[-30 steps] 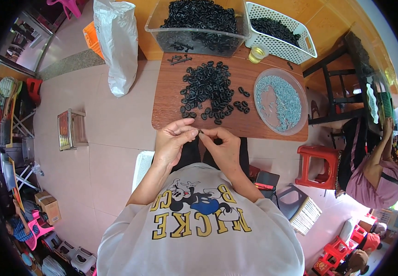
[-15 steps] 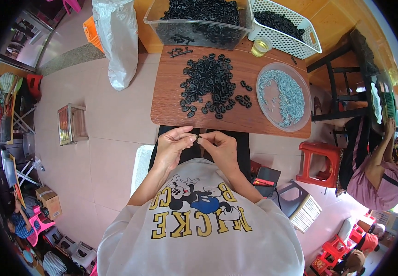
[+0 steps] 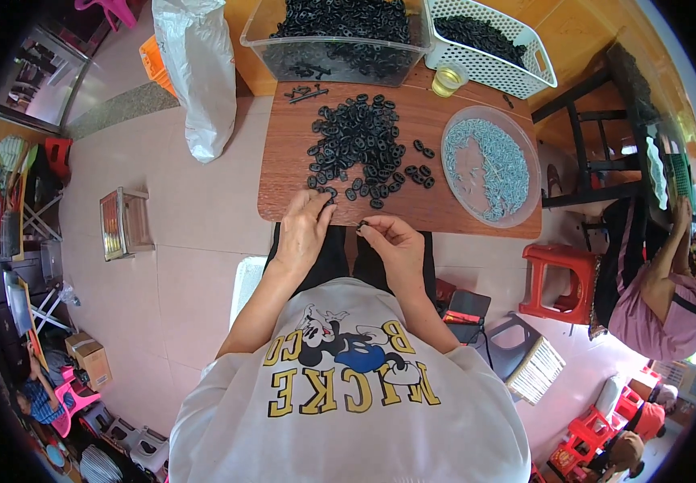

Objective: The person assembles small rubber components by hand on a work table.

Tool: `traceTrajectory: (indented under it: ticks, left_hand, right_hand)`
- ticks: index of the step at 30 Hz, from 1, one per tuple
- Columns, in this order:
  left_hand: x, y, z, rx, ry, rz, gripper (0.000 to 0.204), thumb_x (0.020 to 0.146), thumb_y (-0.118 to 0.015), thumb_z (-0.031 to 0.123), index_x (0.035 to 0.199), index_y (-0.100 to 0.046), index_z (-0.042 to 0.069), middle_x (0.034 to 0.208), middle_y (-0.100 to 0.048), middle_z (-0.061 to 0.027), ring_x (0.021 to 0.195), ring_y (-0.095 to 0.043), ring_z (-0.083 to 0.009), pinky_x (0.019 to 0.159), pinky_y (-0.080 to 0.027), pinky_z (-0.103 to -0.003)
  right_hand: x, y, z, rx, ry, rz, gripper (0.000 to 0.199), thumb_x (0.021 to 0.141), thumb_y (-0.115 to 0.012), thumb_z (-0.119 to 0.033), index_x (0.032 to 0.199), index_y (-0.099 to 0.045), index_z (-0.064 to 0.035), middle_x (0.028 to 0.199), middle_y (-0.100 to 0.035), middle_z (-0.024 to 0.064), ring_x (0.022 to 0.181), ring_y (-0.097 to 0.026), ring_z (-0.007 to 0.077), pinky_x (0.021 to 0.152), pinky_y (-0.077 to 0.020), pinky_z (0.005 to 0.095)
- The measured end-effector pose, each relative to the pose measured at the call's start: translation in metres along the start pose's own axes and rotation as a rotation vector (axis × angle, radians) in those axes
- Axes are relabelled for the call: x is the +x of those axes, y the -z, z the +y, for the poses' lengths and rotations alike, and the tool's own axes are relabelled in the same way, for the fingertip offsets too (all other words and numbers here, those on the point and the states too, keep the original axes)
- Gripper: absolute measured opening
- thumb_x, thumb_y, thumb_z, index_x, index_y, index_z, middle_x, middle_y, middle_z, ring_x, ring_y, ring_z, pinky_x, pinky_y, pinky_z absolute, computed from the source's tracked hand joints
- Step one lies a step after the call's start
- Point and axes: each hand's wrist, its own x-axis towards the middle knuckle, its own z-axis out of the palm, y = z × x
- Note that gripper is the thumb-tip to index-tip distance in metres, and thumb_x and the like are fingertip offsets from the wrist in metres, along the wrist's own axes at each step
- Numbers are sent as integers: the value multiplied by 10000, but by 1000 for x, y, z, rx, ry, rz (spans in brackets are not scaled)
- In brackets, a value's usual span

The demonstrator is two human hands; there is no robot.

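A pile of small black oval pieces (image 3: 358, 138), each with two holes, lies on the brown wooden table (image 3: 284, 177). At the pile's near left edge, my left hand (image 3: 301, 229) has its thumb and fingers closed on one black oval piece (image 3: 329, 196). Just off the table's front edge, my right hand (image 3: 399, 248) pinches a small dark piece (image 3: 362, 226) between thumb and forefinger; fingers partly cover it. Right of the pile, a few separate oval pieces (image 3: 420, 175) lie near a round clear tray (image 3: 449, 179) of silvery screws (image 3: 499, 173).
A clear bin (image 3: 332, 71) and a white perforated basket (image 3: 517, 74), both filled with black parts, stand along the back. Between them and the screws sits a cup of yellow liquid (image 3: 448, 80). Dark rods (image 3: 308, 94) lie back left. A red stool (image 3: 559, 280) stands right.
My hands have parted from being together in front of my body. The left has reached forward to the pile's edge; the right has shifted slightly right, still pinching a small piece.
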Motion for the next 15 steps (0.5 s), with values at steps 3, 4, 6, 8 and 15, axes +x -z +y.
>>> traceTrajectory:
  ticks: [3,4,6,8,15]
  left_hand:
    - [-1,3,3,39,-56,8,190,782,-653,-4,970,-660,-29,867,-589,-155,757,-598,-267,679,-485,-333]
    - [-1,4,2,41,-56,9,190,782,-653,-4,970,-660,-29,867,-589,-155,757,-598,-267,679,-485,-333]
    - [-3,8,-1,-38,-5,-4,201,798,-622,-22,997,-651,-28,872,-594,-154,772,-604,-267,691,-485,-332]
    - [-3,12,-3,-59,51,-19,220,800,-610,-29,1017,-646,-21,877,-600,-152,785,-609,-265,698,-486,-327]
    - [-4,14,-16,-691,617,-62,116,824,-601,-41,929,-642,-68,888,-647,-147,786,-657,-213,694,-526,-266]
  right_hand:
    - [4,-1,1,52,-15,5,144,812,-662,-36,950,-672,3,774,-644,3,701,-561,42,626,-443,178]
    - [6,-1,2,56,-25,-3,157,814,-661,-42,964,-673,1,774,-642,3,705,-558,42,625,-441,178]
    - [11,-1,1,21,-34,-40,171,807,-658,-20,974,-665,14,778,-636,10,711,-562,50,638,-443,177]
    - [15,-2,0,-15,-44,-76,186,800,-655,3,984,-657,28,783,-630,17,717,-566,57,651,-446,176]
    - [24,-17,4,53,-49,-140,120,802,-659,-23,917,-674,7,784,-641,16,678,-545,51,616,-426,181]
